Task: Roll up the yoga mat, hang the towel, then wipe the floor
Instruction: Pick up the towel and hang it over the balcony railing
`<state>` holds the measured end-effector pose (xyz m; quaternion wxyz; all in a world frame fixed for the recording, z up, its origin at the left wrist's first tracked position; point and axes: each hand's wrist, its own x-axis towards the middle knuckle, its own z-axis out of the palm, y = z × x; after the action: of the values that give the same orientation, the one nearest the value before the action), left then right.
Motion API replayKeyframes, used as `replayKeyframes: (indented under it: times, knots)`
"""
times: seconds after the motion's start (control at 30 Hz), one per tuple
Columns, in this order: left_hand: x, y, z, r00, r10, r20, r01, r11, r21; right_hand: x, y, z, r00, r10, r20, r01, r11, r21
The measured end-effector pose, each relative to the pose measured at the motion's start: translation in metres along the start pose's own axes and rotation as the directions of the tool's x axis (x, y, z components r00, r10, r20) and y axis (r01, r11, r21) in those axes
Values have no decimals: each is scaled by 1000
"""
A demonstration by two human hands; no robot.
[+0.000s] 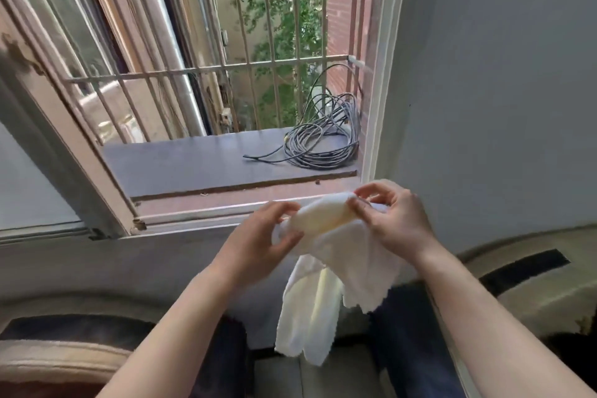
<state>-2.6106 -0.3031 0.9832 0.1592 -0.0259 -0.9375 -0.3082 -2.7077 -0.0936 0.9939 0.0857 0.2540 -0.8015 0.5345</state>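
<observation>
Window (206,74): open, barred with a metal grille; trees and a brick wall show beyond it, and the sash at its left edge is blurred.
Sill (193,161): dark ledge at the foot of the window, bare apart from the cable.
Towel (326,255): white, held in the air just below the window's lower right corner; the top is bunched between both hands, the rest hangs in folds, so its full outline cannot be made out.
Cable (319,142): grey coil lying on the sill at the window's right end.
Left hand (258,239): below the window, fingers closed on the towel's left end.
Right hand (391,213): thumb and fingers pinching the towel's right end; fingertips partly buried in cloth.
</observation>
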Motion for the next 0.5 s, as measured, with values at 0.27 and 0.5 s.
replayKeyframes:
  times: [0.27, 0.5]
  knots:
    - [113, -41, -37, 998, 49, -31, -46, 994, 94, 134, -4, 34, 993, -117, 12, 117, 993, 33]
    - [203, -68, -56, 988, 51, -145, -35, 994, 107, 248, 10, 59, 969, -248, 11, 246, 965, 90]
